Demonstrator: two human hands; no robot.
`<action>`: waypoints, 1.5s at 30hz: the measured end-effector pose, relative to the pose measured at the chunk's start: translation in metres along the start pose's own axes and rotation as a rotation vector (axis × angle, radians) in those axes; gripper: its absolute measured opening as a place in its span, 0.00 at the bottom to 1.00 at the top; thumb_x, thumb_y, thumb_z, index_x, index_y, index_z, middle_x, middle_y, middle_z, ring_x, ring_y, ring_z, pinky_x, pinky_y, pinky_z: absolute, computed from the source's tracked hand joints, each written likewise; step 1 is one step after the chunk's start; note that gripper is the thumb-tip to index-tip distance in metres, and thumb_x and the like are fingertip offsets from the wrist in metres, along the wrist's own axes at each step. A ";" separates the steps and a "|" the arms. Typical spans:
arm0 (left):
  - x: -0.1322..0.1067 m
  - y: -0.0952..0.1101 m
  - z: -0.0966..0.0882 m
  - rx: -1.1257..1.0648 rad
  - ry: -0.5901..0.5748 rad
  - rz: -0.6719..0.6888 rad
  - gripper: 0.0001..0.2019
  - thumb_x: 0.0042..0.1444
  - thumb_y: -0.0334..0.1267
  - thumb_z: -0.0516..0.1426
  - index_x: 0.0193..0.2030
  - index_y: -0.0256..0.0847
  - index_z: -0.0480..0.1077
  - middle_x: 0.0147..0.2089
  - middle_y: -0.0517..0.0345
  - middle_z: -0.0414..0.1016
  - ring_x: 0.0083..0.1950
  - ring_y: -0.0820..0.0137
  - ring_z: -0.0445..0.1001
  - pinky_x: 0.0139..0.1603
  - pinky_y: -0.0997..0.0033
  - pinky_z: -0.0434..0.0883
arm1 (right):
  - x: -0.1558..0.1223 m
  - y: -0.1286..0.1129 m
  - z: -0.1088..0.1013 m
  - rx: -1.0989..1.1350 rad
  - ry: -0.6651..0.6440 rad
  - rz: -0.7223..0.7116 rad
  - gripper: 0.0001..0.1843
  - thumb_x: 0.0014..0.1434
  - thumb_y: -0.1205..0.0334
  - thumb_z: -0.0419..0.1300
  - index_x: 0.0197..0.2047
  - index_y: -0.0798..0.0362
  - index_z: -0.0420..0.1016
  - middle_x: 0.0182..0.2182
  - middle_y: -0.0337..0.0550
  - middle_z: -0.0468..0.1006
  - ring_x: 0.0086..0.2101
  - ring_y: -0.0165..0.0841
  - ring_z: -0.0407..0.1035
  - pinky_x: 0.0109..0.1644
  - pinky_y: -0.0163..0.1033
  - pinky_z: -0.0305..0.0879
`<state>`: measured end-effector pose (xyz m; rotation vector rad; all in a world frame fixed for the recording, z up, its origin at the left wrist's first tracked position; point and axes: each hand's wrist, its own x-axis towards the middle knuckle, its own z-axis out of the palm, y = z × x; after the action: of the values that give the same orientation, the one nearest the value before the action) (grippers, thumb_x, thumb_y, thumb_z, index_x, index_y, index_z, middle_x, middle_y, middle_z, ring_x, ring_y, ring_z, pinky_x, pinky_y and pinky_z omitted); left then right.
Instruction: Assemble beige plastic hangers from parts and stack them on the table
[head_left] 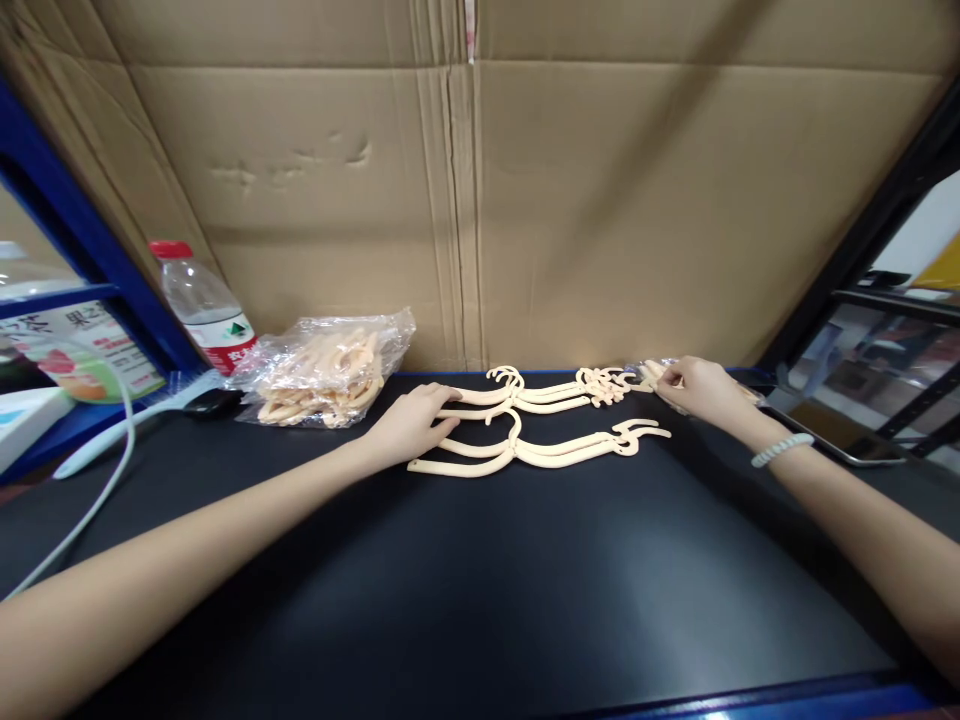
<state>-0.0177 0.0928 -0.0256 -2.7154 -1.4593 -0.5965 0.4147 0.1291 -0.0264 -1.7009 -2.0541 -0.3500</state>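
Two rows of cream plastic hangers lie on the black tabletop: a far stack and a near stack. My left hand rests flat, fingers stretched, on the left end of the far stack, just above the near one. My right hand, with a bead bracelet on the wrist, pinches the right end of the far stack beside a small clear bag.
A clear plastic bag of more cream hangers sits at the back left, next to a water bottle with a red cap. A white cable runs at the left. A cardboard wall closes the back. A phone lies at right.
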 end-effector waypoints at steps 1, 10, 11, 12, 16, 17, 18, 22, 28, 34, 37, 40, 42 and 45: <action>0.004 0.001 0.001 0.010 -0.010 0.008 0.13 0.57 0.37 0.54 0.47 0.39 0.71 0.48 0.47 0.73 0.52 0.56 0.71 0.53 0.55 0.69 | 0.000 0.000 -0.001 -0.010 0.006 0.014 0.11 0.51 0.66 0.56 0.18 0.52 0.72 0.21 0.44 0.76 0.23 0.37 0.68 0.29 0.38 0.57; 0.022 0.010 -0.002 0.007 -0.049 0.052 0.07 0.59 0.35 0.52 0.36 0.39 0.72 0.40 0.51 0.73 0.43 0.63 0.73 0.43 0.67 0.70 | 0.001 0.002 -0.012 -0.046 0.118 0.070 0.12 0.57 0.61 0.56 0.32 0.55 0.80 0.30 0.49 0.74 0.31 0.39 0.69 0.34 0.40 0.62; 0.023 0.011 -0.002 0.001 -0.045 0.044 0.07 0.59 0.34 0.52 0.36 0.38 0.71 0.39 0.51 0.74 0.41 0.63 0.74 0.41 0.68 0.69 | 0.001 0.001 -0.014 -0.045 0.129 0.072 0.12 0.58 0.60 0.56 0.32 0.55 0.81 0.30 0.49 0.73 0.31 0.39 0.69 0.33 0.40 0.62; 0.024 0.011 -0.003 -0.005 -0.040 0.034 0.07 0.59 0.34 0.52 0.36 0.38 0.70 0.38 0.52 0.75 0.39 0.64 0.74 0.40 0.68 0.69 | 0.000 0.000 -0.015 -0.044 0.138 0.074 0.13 0.58 0.59 0.56 0.33 0.54 0.81 0.31 0.48 0.72 0.30 0.38 0.68 0.32 0.40 0.61; 0.028 0.016 -0.009 -0.022 -0.006 -0.002 0.07 0.60 0.33 0.50 0.38 0.39 0.69 0.34 0.54 0.77 0.35 0.64 0.75 0.35 0.69 0.68 | -0.002 -0.005 -0.023 -0.106 0.206 0.051 0.15 0.61 0.60 0.54 0.32 0.53 0.81 0.32 0.48 0.71 0.33 0.39 0.67 0.31 0.40 0.59; 0.029 0.017 -0.011 -0.024 0.009 -0.008 0.07 0.60 0.33 0.50 0.38 0.39 0.68 0.34 0.54 0.77 0.34 0.64 0.75 0.34 0.69 0.68 | -0.003 -0.007 -0.025 -0.141 0.228 0.035 0.15 0.61 0.61 0.53 0.31 0.53 0.81 0.31 0.48 0.71 0.34 0.39 0.67 0.31 0.40 0.59; 0.029 0.019 -0.013 -0.026 0.023 -0.013 0.06 0.60 0.33 0.50 0.38 0.39 0.68 0.33 0.54 0.76 0.33 0.64 0.75 0.34 0.69 0.67 | -0.004 -0.008 -0.028 -0.177 0.247 0.018 0.16 0.61 0.62 0.52 0.31 0.53 0.80 0.31 0.49 0.71 0.34 0.40 0.67 0.31 0.40 0.59; 0.032 0.023 -0.018 -0.043 0.080 -0.024 0.05 0.59 0.32 0.51 0.36 0.40 0.68 0.33 0.55 0.77 0.34 0.64 0.76 0.35 0.68 0.68 | -0.005 -0.013 -0.037 -0.211 0.265 0.009 0.16 0.61 0.62 0.50 0.30 0.55 0.78 0.30 0.51 0.72 0.36 0.42 0.68 0.32 0.40 0.58; 0.029 0.024 -0.021 -0.106 0.226 -0.052 0.03 0.59 0.33 0.51 0.37 0.40 0.66 0.35 0.54 0.76 0.38 0.63 0.76 0.38 0.66 0.69 | -0.004 -0.017 -0.042 0.390 0.199 0.277 0.13 0.56 0.52 0.58 0.27 0.52 0.70 0.22 0.45 0.73 0.27 0.39 0.67 0.30 0.40 0.58; 0.003 0.029 -0.019 -0.195 0.354 -0.079 0.04 0.60 0.34 0.51 0.41 0.40 0.65 0.38 0.54 0.75 0.41 0.63 0.75 0.43 0.62 0.71 | -0.013 -0.053 -0.044 0.848 -0.029 0.216 0.19 0.57 0.44 0.56 0.31 0.52 0.66 0.26 0.47 0.77 0.27 0.35 0.73 0.30 0.38 0.68; -0.016 0.034 -0.014 -0.282 0.341 -0.072 0.07 0.61 0.35 0.50 0.44 0.40 0.65 0.42 0.53 0.75 0.40 0.65 0.76 0.42 0.64 0.74 | -0.022 -0.078 -0.046 1.183 -0.184 0.183 0.17 0.53 0.48 0.64 0.32 0.52 0.66 0.30 0.48 0.78 0.33 0.36 0.75 0.32 0.37 0.68; -0.033 0.037 -0.009 -0.399 0.338 -0.081 0.09 0.62 0.37 0.51 0.46 0.41 0.67 0.45 0.53 0.74 0.43 0.65 0.76 0.43 0.63 0.75 | -0.029 -0.096 -0.048 1.292 -0.247 0.150 0.17 0.52 0.49 0.66 0.31 0.52 0.66 0.28 0.44 0.78 0.32 0.35 0.74 0.32 0.36 0.67; -0.040 0.039 -0.005 -0.415 0.356 -0.084 0.08 0.63 0.38 0.51 0.46 0.41 0.68 0.45 0.54 0.74 0.45 0.64 0.75 0.46 0.63 0.74 | -0.031 -0.103 -0.047 1.323 -0.278 0.151 0.16 0.52 0.48 0.66 0.34 0.52 0.70 0.29 0.43 0.78 0.32 0.34 0.73 0.35 0.37 0.67; -0.044 0.039 -0.001 -0.403 0.377 -0.066 0.07 0.63 0.37 0.51 0.46 0.42 0.68 0.43 0.56 0.73 0.45 0.66 0.74 0.48 0.65 0.72 | -0.034 -0.106 -0.044 1.351 -0.338 0.188 0.15 0.51 0.48 0.68 0.36 0.50 0.76 0.32 0.43 0.79 0.34 0.35 0.73 0.40 0.39 0.69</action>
<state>-0.0081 0.0348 -0.0328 -2.6078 -1.4592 -1.4558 0.3241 0.0571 0.0046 -1.0273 -1.5543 1.1893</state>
